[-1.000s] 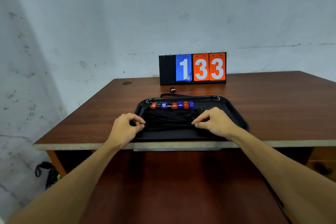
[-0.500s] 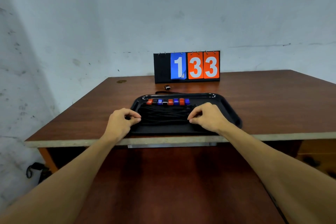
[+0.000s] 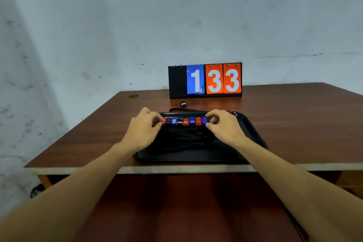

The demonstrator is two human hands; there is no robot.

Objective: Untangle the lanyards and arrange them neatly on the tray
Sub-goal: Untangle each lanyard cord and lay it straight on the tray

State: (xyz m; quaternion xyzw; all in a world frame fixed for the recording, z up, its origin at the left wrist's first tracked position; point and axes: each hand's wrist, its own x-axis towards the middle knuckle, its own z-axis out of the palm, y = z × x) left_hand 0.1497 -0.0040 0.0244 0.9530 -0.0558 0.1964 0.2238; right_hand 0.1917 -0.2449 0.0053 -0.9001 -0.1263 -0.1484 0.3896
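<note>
A black tray (image 3: 253, 133) lies near the table's front edge. Across its far part runs a row of red, blue and black lanyard clips (image 3: 184, 121), and their black cords (image 3: 184, 135) lie in straight lines toward me. My left hand (image 3: 143, 129) pinches the left end of the clip row. At the row's right end, my right hand (image 3: 225, 125) has its fingertips on the last blue clip. One more black lanyard (image 3: 183, 104) lies on the table just behind the tray, its clip toward the scoreboard.
A flip scoreboard (image 3: 205, 80) reading 133 stands at the back of the brown wooden table (image 3: 294, 116), against a grey wall. The table's front edge (image 3: 176, 170) runs just below the tray.
Both hands moved from the near ends of the cords up to the two ends of the clip row. The camera also came closer to the tray.
</note>
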